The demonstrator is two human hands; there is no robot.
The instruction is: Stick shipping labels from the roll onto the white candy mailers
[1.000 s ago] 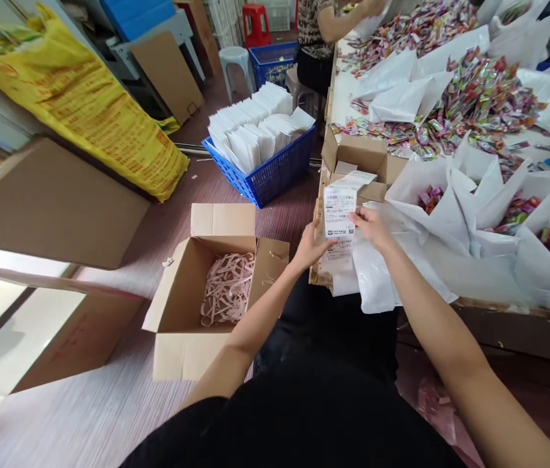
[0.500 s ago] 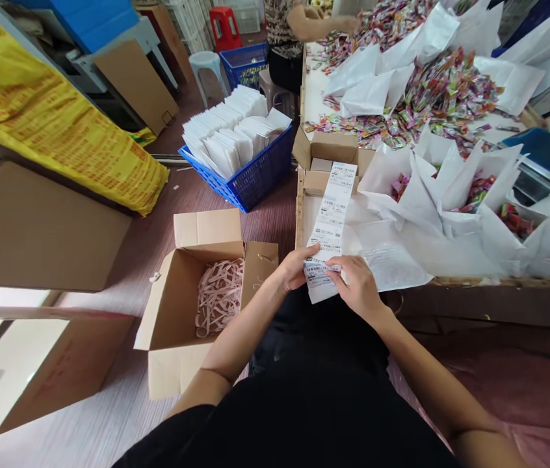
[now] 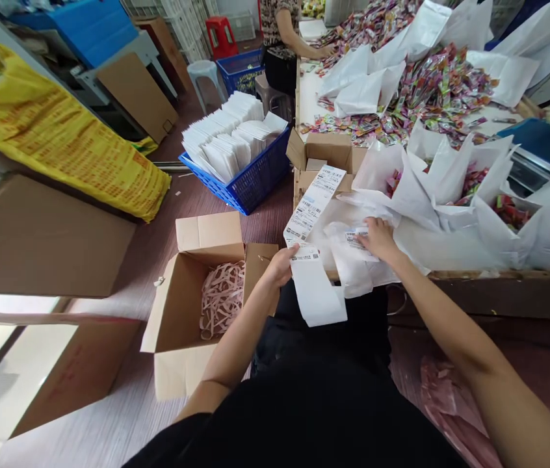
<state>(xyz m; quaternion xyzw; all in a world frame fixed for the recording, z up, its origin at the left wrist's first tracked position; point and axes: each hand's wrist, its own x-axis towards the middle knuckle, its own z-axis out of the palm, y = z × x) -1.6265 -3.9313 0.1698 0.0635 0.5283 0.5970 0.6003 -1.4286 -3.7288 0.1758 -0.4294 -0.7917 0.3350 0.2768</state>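
My left hand [image 3: 282,265] pinches a long strip of printed shipping labels [image 3: 314,203] at the table's front edge. The strip runs up to a small open cardboard box [image 3: 333,151], and its blank white end [image 3: 318,296] hangs down over my lap. My right hand [image 3: 381,242], fingers bent together, holds a single shipping label [image 3: 359,238] against a white plastic mailing bag [image 3: 350,276]. That bag lies flat across the table edge. Part of the label is hidden under my fingers.
Open white bags [image 3: 421,188] with small colourful packets stand to the right, beyond them a packet heap [image 3: 443,84]. At left are a blue basket [image 3: 262,175] of white packages and a carton [image 3: 168,312] with pink paper strips. A co-worker's arm [image 3: 299,42] reaches over the table.
My right hand has moved right from the strip to the white bag, with one label now apart from the strip. My left hand keeps the strip, whose blank end now hangs lower.
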